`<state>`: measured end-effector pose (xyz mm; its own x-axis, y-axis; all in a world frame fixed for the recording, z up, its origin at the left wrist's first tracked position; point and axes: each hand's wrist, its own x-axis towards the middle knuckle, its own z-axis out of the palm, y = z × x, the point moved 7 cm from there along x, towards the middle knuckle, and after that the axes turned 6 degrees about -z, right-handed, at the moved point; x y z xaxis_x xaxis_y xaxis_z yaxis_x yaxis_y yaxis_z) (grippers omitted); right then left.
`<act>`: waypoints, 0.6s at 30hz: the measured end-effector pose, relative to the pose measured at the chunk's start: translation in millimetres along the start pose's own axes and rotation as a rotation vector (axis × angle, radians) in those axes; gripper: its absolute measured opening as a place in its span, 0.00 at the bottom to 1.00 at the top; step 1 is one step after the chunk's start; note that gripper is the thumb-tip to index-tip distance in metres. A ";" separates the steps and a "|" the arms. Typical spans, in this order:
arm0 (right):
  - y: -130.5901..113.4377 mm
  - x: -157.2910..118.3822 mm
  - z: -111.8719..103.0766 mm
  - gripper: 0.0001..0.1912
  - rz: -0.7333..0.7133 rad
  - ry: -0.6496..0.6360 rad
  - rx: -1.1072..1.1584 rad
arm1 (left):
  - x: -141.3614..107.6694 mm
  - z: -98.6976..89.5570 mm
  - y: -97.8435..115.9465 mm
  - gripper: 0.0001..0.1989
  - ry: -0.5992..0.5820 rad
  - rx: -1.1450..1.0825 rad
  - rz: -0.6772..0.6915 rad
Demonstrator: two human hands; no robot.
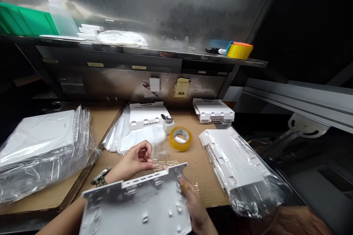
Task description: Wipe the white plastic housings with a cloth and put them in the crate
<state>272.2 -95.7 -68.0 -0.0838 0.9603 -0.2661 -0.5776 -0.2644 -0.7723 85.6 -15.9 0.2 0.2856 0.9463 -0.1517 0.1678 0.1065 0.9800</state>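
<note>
My right hand [193, 202] grips the right edge of a white plastic housing panel [162, 213], its inner side with small clips and posts turned toward me. My left hand [139, 158], with a watch on the wrist, hovers beyond the panel's far edge. Its thumb and fingertips come together in a pinch; what they hold, if anything, is too small to make out. Just beside those fingertips lie rows of small golden metal pieces [171, 163] on the cardboard, partly hidden by the panel.
Yellow tape [181, 138] and a white metal-topped bottle [168, 125] stand behind. Bagged white housings lie left [41, 136] and right [237, 161]; more housings [147, 114] sit at the back. Overhead, a metal shelf [171, 52] carries a green bin [26, 20]. A person's arm [300, 220] shows lower right.
</note>
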 end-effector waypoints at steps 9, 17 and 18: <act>9.4 15.9 18.4 0.29 0.049 -0.120 -0.001 | 3.8 -19.5 -18.8 0.20 0.146 0.113 0.221; -10.9 7.4 -34.5 0.38 0.092 -0.002 -0.025 | 1.5 -35.9 5.4 0.13 0.237 0.476 0.300; -15.7 2.5 -42.8 0.39 0.068 0.032 -0.037 | 1.6 -30.2 7.6 0.15 0.213 0.494 0.303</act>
<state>315.8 -92.9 -81.3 -0.0953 0.9368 -0.3366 -0.5412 -0.3326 -0.7724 58.8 -4.3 11.3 0.2028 0.9578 0.2035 0.5405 -0.2828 0.7924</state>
